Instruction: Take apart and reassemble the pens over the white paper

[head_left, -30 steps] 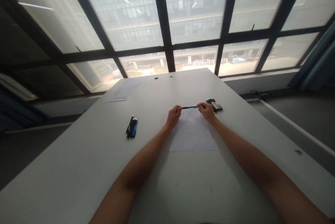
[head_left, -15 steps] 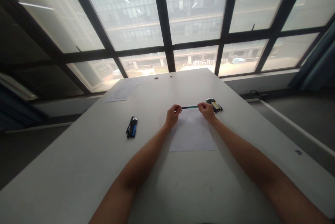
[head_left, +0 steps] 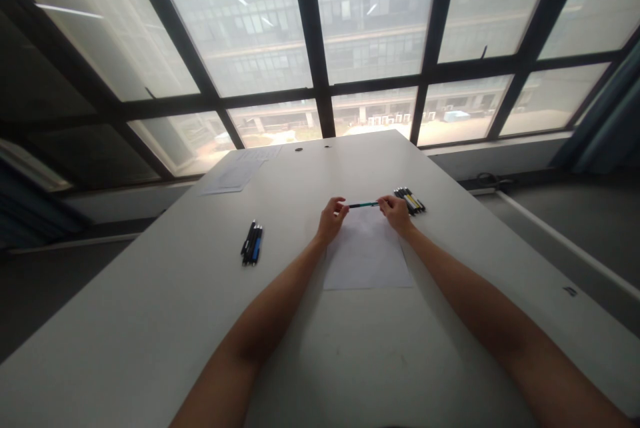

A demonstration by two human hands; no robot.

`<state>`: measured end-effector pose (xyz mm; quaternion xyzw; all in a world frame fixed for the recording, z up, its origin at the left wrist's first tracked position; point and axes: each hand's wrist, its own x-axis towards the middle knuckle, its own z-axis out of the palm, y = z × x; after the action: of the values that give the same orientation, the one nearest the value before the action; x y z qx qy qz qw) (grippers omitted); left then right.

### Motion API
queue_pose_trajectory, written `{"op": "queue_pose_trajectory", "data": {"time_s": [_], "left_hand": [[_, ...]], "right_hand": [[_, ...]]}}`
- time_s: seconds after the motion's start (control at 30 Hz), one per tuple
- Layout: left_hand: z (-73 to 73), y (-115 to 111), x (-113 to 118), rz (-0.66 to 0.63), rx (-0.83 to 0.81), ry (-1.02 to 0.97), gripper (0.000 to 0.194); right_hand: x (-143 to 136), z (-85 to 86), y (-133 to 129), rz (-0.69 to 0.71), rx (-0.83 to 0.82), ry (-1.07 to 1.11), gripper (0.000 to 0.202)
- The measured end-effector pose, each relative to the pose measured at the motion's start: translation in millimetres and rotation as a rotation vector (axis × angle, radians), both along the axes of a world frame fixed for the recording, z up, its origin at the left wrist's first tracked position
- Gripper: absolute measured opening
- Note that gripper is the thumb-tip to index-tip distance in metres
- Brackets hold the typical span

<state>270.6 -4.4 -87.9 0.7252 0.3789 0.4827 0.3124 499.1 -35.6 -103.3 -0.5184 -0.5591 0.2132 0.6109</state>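
A dark pen with a green section [head_left: 364,205] lies level across the top edge of a white paper sheet [head_left: 368,255]. My right hand [head_left: 395,211] pinches the pen's right end. At its left end is my left hand [head_left: 331,220], index finger raised off the pen and thumb near the tip; whether the thumb touches it is unclear. Just beyond my right hand lies a group of black pens, some with yellow or white parts [head_left: 411,201], partly hidden by that hand. To the left, a bundle of black and blue pens [head_left: 252,243] rests on the table.
The white table [head_left: 200,321] reaches towards the large windows. Papers [head_left: 233,176] lie at its far left, and two small round holes are near the far edge. A small dark mark [head_left: 569,291] is on the right side. Beyond the right edge runs a white bar.
The fingers of my left hand have spread, with the index finger lifting away from the pen's left end. My right hand keeps its place on the other end.
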Motion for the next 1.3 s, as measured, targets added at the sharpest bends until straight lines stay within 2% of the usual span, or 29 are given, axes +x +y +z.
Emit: {"op": "queue_pose_trajectory", "data": {"time_s": [0.3,0.57,0.77,1.0,1.3], "left_hand": [[4.3,-4.4,1.3,0.03,0.023,0.024,0.013],[9.1,-6.4,-0.3,0.052,0.027,0.109,0.029],[5.7,-4.0,-1.2,0.036,-0.007,0.15,0.048],[3.7,-1.6,-1.2,-0.008,-0.033,0.01,0.039],[3.6,-3.8,-2.2,0.035,0.105,0.072,0.038]], "right_hand": [[-1.2,0.7,-0.1,-0.005,-0.005,-0.003,0.036],[0.2,0.0,-0.2,0.001,-0.004,-0.002,0.035],[-0.5,2.3,-2.1,0.006,-0.011,-0.008,0.036],[-1.1,3.3,-2.2,-0.005,-0.02,-0.01,0.037],[-1.5,2.7,-1.6,-0.017,-0.015,-0.005,0.037]]}}
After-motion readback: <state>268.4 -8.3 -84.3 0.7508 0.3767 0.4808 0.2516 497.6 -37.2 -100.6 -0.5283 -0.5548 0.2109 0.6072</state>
